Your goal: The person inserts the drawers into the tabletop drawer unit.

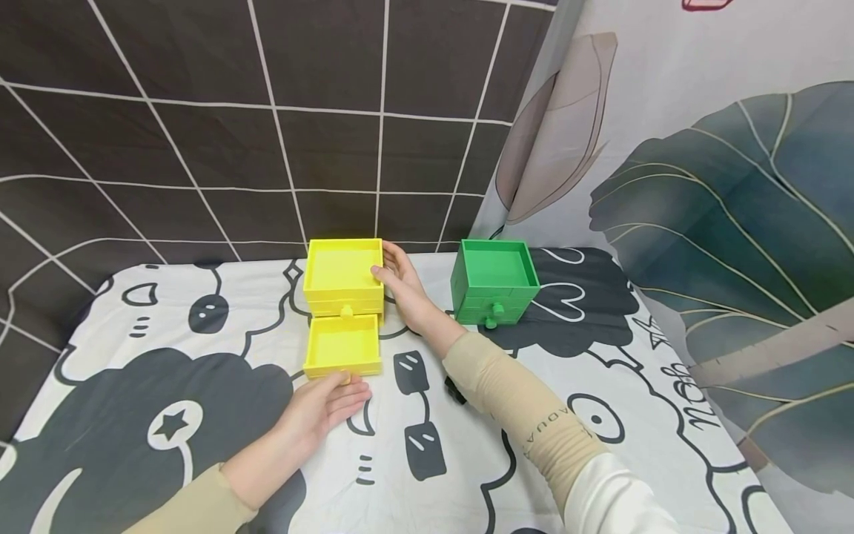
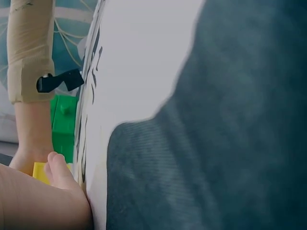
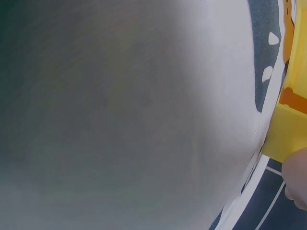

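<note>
A small yellow drawer box [image 1: 343,276] with an open-topped tray stands near the back of the bed-like surface. Its lower drawer [image 1: 342,343] is pulled out toward me; I see nothing inside it. At the drawer's front, my left hand [image 1: 322,410] has its thumb and index finger at the small knob, pinching it, with the other fingers stretched to the right. My right hand [image 1: 408,293] grips the box's right side, thumb on the top rim and fingers toward the back. The right wrist view shows only a fingertip against the yellow box [image 3: 283,136].
A green drawer box [image 1: 495,278] stands to the right of the yellow one, beyond my right forearm. Behind both hangs a dark cloth [image 1: 327,148] with white grid lines. A patterned white sheet [image 1: 373,452] covers the surface. A leaf-print curtain [image 1: 747,215] hangs at the right.
</note>
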The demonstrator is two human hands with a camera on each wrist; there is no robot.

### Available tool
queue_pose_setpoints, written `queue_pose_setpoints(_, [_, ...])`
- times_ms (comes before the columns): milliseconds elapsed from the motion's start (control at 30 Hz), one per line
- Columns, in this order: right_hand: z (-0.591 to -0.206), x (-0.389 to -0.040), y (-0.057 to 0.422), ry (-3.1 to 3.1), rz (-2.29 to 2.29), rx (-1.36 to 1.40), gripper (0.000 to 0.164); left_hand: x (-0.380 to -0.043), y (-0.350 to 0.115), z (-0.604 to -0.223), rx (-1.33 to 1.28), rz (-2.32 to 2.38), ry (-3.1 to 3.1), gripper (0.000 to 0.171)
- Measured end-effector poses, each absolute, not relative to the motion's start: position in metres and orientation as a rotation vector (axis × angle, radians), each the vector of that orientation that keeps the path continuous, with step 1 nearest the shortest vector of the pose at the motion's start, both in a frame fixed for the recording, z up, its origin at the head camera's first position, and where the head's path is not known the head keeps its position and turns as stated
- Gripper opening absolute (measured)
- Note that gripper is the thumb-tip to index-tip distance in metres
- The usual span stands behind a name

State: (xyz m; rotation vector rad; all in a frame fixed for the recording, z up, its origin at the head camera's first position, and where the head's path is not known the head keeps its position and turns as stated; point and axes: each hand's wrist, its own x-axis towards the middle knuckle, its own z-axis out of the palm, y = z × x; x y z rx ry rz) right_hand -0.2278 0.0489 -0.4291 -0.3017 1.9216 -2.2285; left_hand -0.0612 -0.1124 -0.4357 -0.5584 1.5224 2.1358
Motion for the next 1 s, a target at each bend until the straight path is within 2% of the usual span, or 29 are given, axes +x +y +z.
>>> queue_pose_setpoints(233, [-0.4296, -0.2276, 0.049, 1.926, -2.226, -0.303, 0.067, -0.0645, -0.1104, -0.4354, -0.541, 2.117, 1.53, 0.037])
queue_pose_setpoints(1000, [-0.4307, -0.229, 0.0499, 1.937, -2.209, -0.31, 0.067, -0.0669, -0.1063, -0.436, -0.569, 2.136, 1.538, 0.034])
